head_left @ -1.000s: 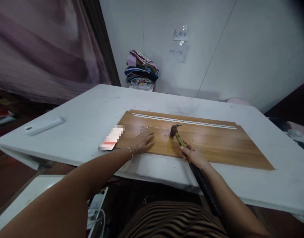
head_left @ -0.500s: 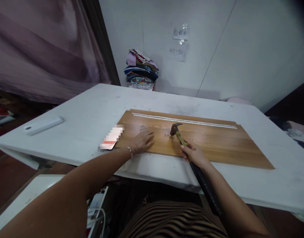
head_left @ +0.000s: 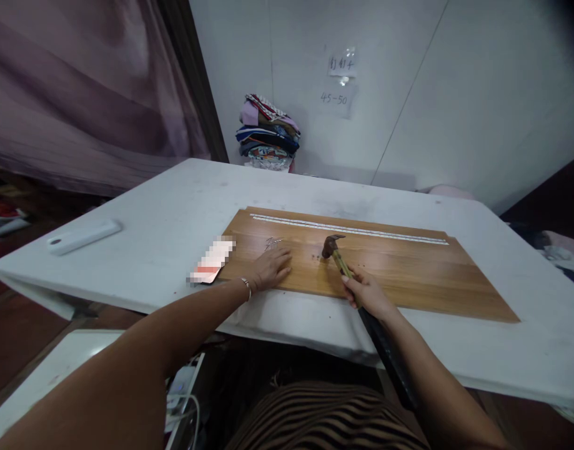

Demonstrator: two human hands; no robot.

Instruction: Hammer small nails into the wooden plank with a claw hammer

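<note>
A long wooden board [head_left: 408, 275] lies on the white table [head_left: 174, 219]. My left hand [head_left: 270, 269] rests flat on the board's near left part, fingers stretched out, just in front of a small pile of nails [head_left: 272, 242]. My right hand [head_left: 367, 292] is closed round the handle of a hammer [head_left: 334, 250], whose head sits low over the board near some small dark spots. A pale strip [head_left: 347, 229] runs along the board's far edge.
A blurred pink and white card [head_left: 212, 260] lies by the board's left end. A white oblong object [head_left: 83, 236] sits at the table's left. Folded cloths [head_left: 268, 132] are stacked against the wall. Paper notes hang on the wall.
The hammer head rose slightly and stays near the same spot on the board. My left hand has not moved.
</note>
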